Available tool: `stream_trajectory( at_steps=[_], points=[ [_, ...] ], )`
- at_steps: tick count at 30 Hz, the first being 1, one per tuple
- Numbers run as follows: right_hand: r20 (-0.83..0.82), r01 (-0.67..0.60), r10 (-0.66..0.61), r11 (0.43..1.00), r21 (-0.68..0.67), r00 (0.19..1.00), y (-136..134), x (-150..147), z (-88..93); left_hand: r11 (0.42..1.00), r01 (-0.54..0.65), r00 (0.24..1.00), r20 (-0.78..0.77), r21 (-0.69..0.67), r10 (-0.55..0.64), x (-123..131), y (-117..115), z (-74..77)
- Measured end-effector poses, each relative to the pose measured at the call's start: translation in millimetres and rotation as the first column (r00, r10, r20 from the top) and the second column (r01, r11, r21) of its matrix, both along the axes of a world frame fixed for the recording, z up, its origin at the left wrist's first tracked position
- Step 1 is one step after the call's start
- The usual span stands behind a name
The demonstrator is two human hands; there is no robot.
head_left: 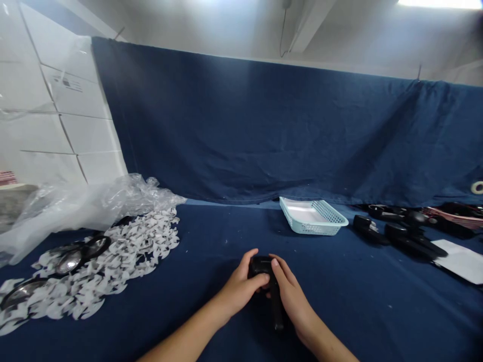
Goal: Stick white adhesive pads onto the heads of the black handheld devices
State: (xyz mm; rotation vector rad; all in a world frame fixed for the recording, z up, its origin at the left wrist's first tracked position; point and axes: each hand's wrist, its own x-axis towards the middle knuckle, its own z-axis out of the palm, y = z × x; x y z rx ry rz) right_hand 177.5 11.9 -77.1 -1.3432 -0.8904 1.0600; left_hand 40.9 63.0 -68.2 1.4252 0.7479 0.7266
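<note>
Both my hands are low at the middle of the blue cloth-covered table [339, 301]. A black plastic handheld object [261, 266] with a long straight handle [277, 311] sits between them, its handle pointing down toward me. My left hand [241, 287] wraps its fingers around the object's head from the left. My right hand [291, 301] presses against it from the right, and its fingers cover part of the head. The object's exact kind is hidden by my fingers.
A pale blue plastic basket [327, 217] stands beyond my hands. Left lie white foam flakes [128, 256], black-rimmed round lenses [70, 262] and crumpled clear plastic film [94, 208]. Right lie several black handled objects [407, 240] and white paper [461, 260]. A blue curtain [241, 125] hangs behind.
</note>
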Motion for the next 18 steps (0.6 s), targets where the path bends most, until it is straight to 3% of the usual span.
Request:
stream_trajectory(
  at_steps=[12, 18],
  points=[
    [-0.003, 0.046, -0.046, 0.999, -0.010, 0.999, -2.8, 1.2, 6.5, 0.999, 0.044, 0.995, -0.086, -0.026, -0.046, -3.6, -3.3, 7.4],
    [-0.050, 0.043, -0.043, 0.999, -0.004, 0.998, -1.8, 1.1, 5.3, 0.995, 0.095, 0.995, -0.014, -0.015, -0.095, -4.1, -8.5, 5.3]
  ],
)
